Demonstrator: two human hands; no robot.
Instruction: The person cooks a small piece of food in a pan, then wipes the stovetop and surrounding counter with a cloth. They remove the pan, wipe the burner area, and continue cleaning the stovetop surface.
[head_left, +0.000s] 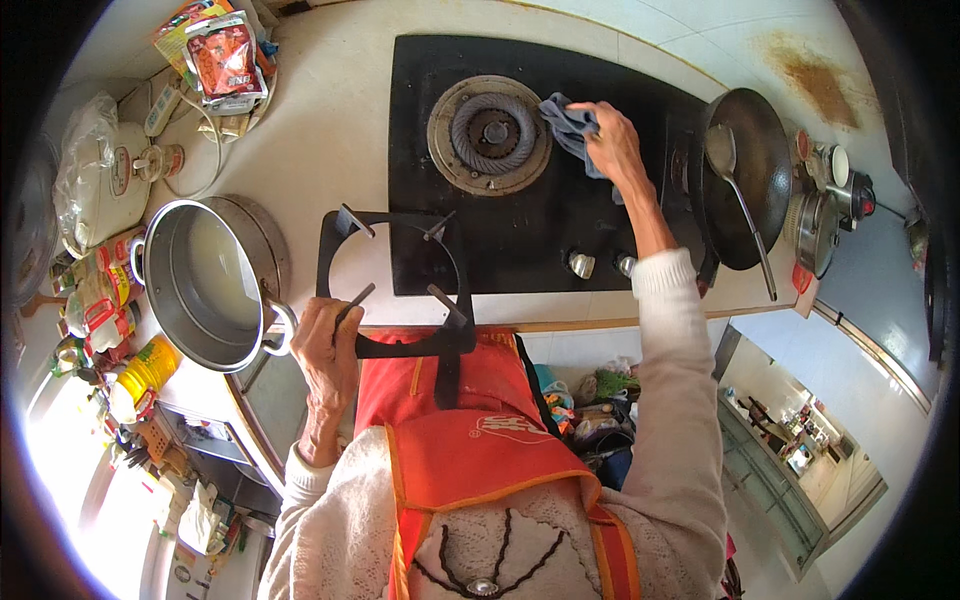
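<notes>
My left hand (327, 351) grips one corner of a square black pot support (466, 300), which is held up over the front edge of the gas hob. Bunched in my right hand (616, 144) is a grey-blue cloth (571, 126). It meets the black glass hob (420, 67) at the right side of the round gas burner (491, 135). The burner stands bare, its ringed cap and stained metal surround exposed. Two metal control knobs (580, 264) sit at the front of the hob, below my right forearm.
A large pot (166, 285) with cloudy liquid stands left of my left hand. On the hob's right rests a dark wok (750, 202) with a metal ladle (739, 184). Food packets (225, 60), a white appliance (112, 180) and a yellow oil bottle (150, 367) line the left side.
</notes>
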